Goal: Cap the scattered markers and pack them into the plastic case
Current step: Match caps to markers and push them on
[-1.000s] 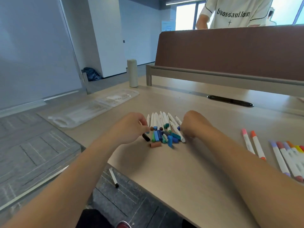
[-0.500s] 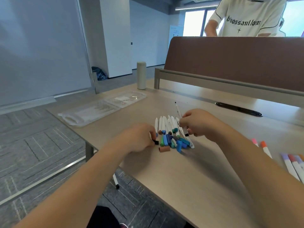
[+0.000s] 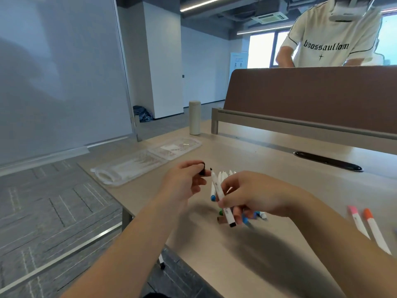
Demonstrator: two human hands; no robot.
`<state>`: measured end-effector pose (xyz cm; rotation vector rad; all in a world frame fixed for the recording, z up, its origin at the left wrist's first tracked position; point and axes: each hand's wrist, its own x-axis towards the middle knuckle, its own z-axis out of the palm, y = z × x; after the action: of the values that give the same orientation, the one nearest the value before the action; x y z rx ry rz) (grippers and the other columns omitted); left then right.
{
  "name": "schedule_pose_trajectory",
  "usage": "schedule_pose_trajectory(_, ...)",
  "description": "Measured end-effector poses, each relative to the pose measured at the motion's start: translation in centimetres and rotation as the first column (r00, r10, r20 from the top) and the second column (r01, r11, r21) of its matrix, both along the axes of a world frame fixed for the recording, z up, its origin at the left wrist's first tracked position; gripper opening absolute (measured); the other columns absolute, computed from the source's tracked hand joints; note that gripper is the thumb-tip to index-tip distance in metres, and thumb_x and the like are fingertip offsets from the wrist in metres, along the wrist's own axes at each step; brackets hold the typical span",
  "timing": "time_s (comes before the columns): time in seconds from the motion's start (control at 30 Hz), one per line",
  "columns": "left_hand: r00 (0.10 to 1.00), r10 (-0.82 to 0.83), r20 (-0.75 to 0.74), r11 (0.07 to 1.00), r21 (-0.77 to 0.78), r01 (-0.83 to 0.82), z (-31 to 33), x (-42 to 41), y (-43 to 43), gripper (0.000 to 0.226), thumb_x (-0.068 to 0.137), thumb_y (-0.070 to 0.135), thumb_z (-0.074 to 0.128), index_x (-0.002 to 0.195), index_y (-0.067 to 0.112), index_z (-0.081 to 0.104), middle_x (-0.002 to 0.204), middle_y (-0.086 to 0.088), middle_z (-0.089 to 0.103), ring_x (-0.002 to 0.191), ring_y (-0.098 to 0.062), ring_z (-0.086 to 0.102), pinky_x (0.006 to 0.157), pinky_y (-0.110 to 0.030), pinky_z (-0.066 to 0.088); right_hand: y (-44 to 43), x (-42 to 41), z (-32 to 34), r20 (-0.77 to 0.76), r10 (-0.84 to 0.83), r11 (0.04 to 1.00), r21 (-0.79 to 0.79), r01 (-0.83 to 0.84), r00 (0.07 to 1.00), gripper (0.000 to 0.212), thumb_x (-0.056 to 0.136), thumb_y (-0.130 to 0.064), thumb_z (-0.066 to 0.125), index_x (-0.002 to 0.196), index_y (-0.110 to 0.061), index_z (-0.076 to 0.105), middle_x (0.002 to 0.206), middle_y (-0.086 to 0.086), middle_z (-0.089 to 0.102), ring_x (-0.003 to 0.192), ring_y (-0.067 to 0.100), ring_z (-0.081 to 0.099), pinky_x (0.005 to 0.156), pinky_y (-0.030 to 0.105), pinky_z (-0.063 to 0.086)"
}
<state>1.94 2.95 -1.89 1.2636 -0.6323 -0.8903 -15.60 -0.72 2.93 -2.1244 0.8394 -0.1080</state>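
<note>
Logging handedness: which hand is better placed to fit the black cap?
Left, likely. The left hand pinches the small black cap beside the bare tip of the white marker that the right hand grips.

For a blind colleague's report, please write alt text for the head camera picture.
The right hand holds a white marker, tip up, while the left hand pinches a black cap beside that tip. Other markers lie on the desk beneath, and a clear plastic case lies farther left.

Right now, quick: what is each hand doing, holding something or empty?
Left hand: pinches a black cap.
Right hand: grips an uncapped marker.
</note>
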Motion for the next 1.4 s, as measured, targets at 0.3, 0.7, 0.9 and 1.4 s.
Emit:
schedule_pose_trajectory(0.3,0.997,-0.031,-0.073,0.998,-0.055,0.027,0.2,-0.9,0.0,0.019,0.096,0.013,0.059,0.114,0.006,0.061,0.092,-0.012,0.076,0.081,-0.023,0.070,0.074,-0.035,0.057,0.3,-0.1,-0.1,-0.069,0.041,0.999,0.024,-0.039,0.997,0.021,0.091,-0.015,0.058,0.101,0.002,0.064,0.078,0.016,0.073,0.060,0.016,0.065,0.053,0.023,0.043)
schedule_pose_trajectory(0.7,0.999,-0.043,0.014,0.998,-0.054,0.044,0.8,-1.7,0.4,0.006,0.095,0.010,0.061,0.101,0.010,0.061,0.089,-0.013,0.076,0.081,-0.024,0.072,0.070,-0.033,0.055,-0.6,-0.1,-0.4,-0.033,-0.005,0.999,-0.037,0.004,0.999,0.017,0.093,-0.020,0.059,0.091,-0.006,0.068,0.069,0.013,0.070,0.053,0.015,0.057,0.052,0.023,0.044)
schedule_pose_trajectory(0.9,0.997,-0.028,0.071,0.999,-0.032,0.031,0.7,-2.1,0.1,0.007,0.095,0.009,0.061,0.102,0.008,0.060,0.087,-0.012,0.076,0.080,-0.024,0.074,0.068,-0.033,0.055,-1.3,0.2,-0.7,0.008,-0.070,0.993,-0.097,0.071,0.998,0.018,0.092,-0.030,0.064,0.093,-0.013,0.071,0.074,0.001,0.068,0.055,0.008,0.056,0.057,0.019,0.047)
schedule_pose_trajectory(1.4,0.985,-0.084,0.153,0.996,0.017,0.082,1.9,-4.0,-1.8,0.014,0.099,0.011,0.055,0.112,0.010,0.059,0.090,-0.013,0.076,0.081,-0.028,0.074,0.079,-0.040,0.060,-3.8,-1.7,0.2,-0.106,-0.247,0.893,-0.411,0.183,0.963,0.023,0.093,-0.029,0.062,0.086,-0.009,0.071,0.079,0.006,0.068,0.074,0.021,0.064,0.064,0.031,0.052)
